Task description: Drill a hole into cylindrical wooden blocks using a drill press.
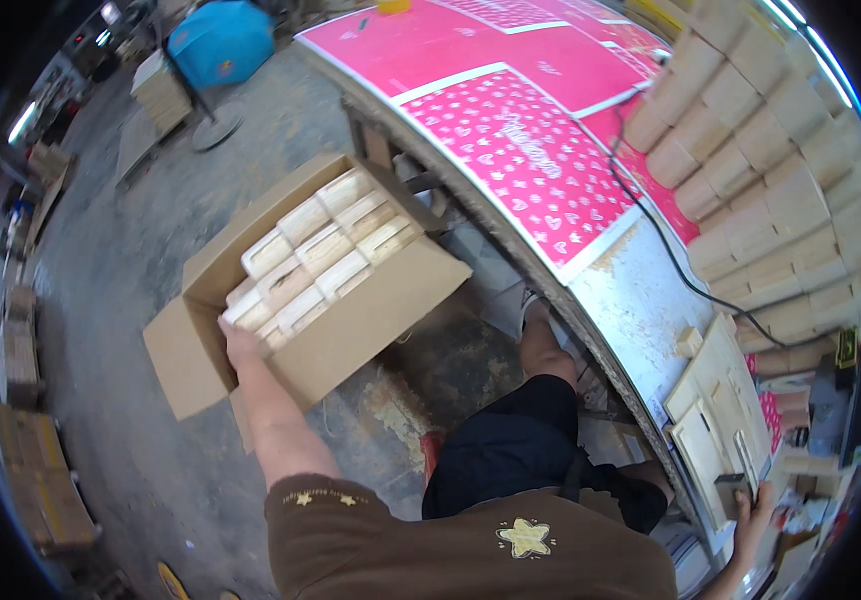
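One open cardboard box [350,325] sits just off the bench's [640,290] long left edge, holding about a dozen pale wooden blocks [315,248] packed in rows, blurred at the near end, so an exact count cannot be told; two hands are at work, well apart; the left hand [243,345] reaches in at the box's near end, touching the nearest blocks, and whether its fingers clamp on one cannot be told; the right hand [753,510] is at the bench's near right corner, its fingertips against one dark block [732,488], the grip unclear.

Beside that dark block lies one flat wooden board [710,400], with one small wood offcut [688,342] at its far end; one pink patterned panel [515,160] covers the bench's left edge farther up; one black cable [672,252] runs across the bench, lying in the way between panel and board; many wooden boxes [750,150] stack high along the right edge; one blue umbrella [222,42] stands on the floor [130,270] beyond.
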A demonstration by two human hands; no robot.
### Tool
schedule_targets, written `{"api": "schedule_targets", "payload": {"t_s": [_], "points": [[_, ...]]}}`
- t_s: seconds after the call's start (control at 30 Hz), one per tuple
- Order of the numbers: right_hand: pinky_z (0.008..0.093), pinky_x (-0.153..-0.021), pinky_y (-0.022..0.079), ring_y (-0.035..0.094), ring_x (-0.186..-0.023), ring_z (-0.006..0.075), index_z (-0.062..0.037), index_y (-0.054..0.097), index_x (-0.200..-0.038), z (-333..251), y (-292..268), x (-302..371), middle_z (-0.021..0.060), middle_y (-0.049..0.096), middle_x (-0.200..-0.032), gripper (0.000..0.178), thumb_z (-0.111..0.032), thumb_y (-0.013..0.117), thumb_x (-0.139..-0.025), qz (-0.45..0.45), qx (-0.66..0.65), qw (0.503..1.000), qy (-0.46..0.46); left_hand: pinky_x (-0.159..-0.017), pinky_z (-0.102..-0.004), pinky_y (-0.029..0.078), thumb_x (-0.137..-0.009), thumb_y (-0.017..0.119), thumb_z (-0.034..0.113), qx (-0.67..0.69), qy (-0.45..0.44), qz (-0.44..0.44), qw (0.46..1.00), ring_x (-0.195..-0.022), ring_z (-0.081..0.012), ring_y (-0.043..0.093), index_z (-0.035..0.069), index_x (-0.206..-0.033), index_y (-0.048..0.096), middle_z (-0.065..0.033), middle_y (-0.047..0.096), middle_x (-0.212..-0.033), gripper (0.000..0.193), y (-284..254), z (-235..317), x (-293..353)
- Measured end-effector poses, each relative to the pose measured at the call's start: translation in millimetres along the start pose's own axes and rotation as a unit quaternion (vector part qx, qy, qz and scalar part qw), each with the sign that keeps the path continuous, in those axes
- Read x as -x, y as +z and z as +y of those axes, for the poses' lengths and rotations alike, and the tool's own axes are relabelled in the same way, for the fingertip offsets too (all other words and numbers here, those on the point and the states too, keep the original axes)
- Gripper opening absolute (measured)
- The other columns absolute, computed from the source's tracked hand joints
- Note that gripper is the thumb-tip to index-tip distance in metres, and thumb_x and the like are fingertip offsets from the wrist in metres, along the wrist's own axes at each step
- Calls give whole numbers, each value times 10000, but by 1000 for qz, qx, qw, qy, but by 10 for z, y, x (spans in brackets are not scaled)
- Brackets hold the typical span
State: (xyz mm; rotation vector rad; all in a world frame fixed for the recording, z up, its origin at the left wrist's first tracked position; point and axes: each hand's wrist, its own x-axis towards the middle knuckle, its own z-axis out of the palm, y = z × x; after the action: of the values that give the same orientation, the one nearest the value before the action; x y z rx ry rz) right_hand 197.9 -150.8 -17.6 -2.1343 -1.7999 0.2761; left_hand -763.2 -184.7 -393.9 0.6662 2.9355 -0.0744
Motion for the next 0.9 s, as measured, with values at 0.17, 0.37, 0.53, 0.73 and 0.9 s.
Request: {"api": "schedule_targets", "payload": {"t_s": [0.17,0.37,0.53,0.73,0.9], "points": [[374,-792,403,516,-896,289,18,530,-930,-86,-66,221,151,537,-870,293,-129,665,-715,92,164,981,-39,-1056,-378,292,-843,433,96,384,-37,18,923,-1187,-314,458,37,-1303,420,-185,530,-1226,464,-194,913,505],[298,-694,421,521,-748,172,22,554,-879,-248,-228,240,58,549,-773,292,-178,684,-710,1,-75,993,90,-643,-413,486,-833,542,214,269,-43,-119,955,-774,-283,606,-50,-921,603,-131,636,-804,285,-1500,991,456],[238,-625,409,498,-715,73,-4,592,-901,61,-37,307,-18,553,-751,254,-211,669,-775,-94,-228,950,190,-664,-340,483,-849,567,233,414,170,-84,890,-814,-193,593,-52,-988,595,-152,631,-863,319,-2077,1889,286],[238,-652,416,507,-737,76,-1,606,-940,205,-46,354,-7,586,-791,245,-179,666,-784,-36,-339,920,192,-817,-274,455,-842,611,151,464,483,-148,728,-945,-174,574,-33,-1224,501,-147,596,-1088,438,-3049,4309,1956],[294,-671,433,548,-725,128,4,624,-870,217,1,428,38,599,-741,194,-115,692,-732,-14,-299,938,175,-821,-322,469,-769,695,151,431,660,-213,577,-996,-223,580,-11,-1290,437,-169,546,-1192,603,-3516,5769,4114]]}}
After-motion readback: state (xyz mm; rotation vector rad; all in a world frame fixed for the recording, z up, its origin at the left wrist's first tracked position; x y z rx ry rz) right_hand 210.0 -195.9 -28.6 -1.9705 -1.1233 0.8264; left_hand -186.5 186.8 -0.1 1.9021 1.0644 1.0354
